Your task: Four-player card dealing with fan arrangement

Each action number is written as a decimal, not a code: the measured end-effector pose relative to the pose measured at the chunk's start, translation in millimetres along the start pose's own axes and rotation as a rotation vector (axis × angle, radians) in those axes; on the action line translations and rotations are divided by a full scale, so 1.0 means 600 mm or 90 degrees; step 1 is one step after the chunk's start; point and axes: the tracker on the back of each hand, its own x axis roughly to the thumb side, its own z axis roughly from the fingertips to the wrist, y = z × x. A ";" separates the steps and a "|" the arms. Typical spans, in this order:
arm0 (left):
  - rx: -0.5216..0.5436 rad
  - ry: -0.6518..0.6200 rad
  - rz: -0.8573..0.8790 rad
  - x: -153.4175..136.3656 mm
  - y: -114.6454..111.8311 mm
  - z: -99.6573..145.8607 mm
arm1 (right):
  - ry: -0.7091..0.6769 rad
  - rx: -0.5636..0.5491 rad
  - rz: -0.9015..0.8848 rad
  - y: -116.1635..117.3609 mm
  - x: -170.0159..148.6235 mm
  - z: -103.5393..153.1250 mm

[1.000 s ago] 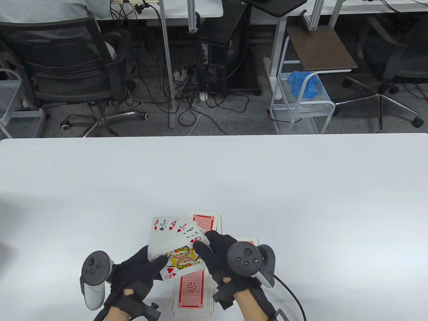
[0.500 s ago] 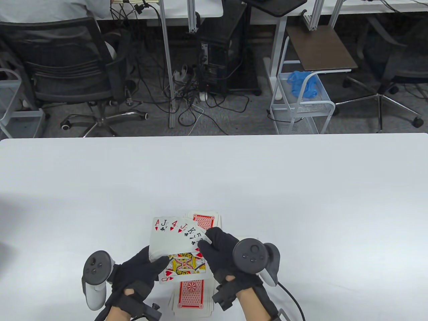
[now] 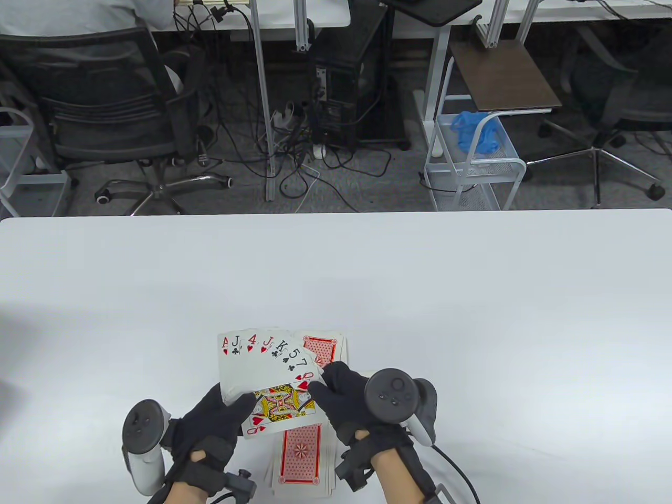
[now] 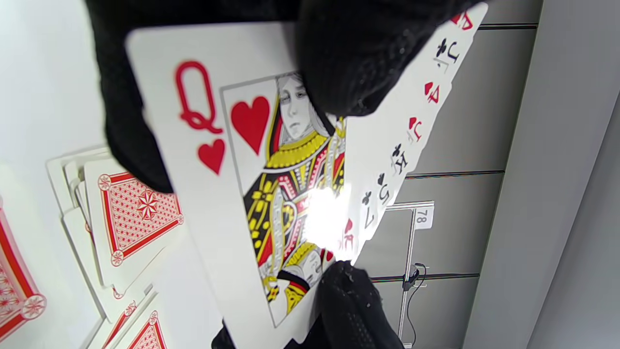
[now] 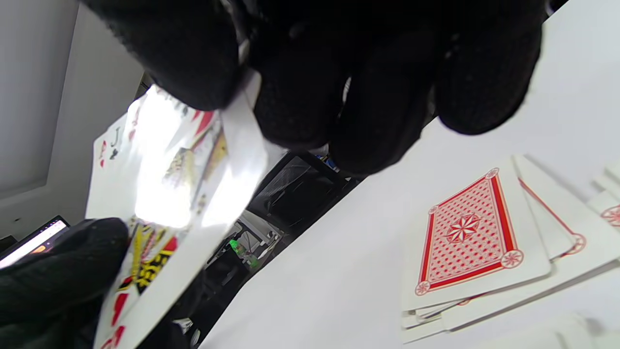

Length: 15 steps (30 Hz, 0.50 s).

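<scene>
A face-up card fan point(image 3: 262, 367) shows ace, jack, four, jack, king, five, seven, with the queen of hearts point(image 3: 281, 407) in front. My left hand point(image 3: 231, 412) grips the fan at its lower left, thumb on the queen's face point(image 4: 339, 63). My right hand point(image 3: 323, 389) pinches the fan's right edge at the queen, thumb in front and fingers behind point(image 5: 300, 82). The fan is held above the table, as the left wrist view point(image 4: 271, 184) and right wrist view point(image 5: 179, 184) show.
A face-down red-backed pile point(image 3: 325, 347) lies just beyond the fan. Another face-down pile point(image 3: 300, 459) lies between my wrists at the near edge. Face-down piles also show in the left wrist view point(image 4: 135, 213) and the right wrist view point(image 5: 470, 242). The white table point(image 3: 472, 294) stretches far and wide.
The fan has spread wider and shifted left: the five and seven now show fully. My left hand moved slightly left; my right hand stayed at the queen's edge.
</scene>
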 end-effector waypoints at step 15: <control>0.070 0.016 -0.025 -0.005 0.015 0.005 | 0.069 0.121 -0.102 0.025 -0.029 -0.002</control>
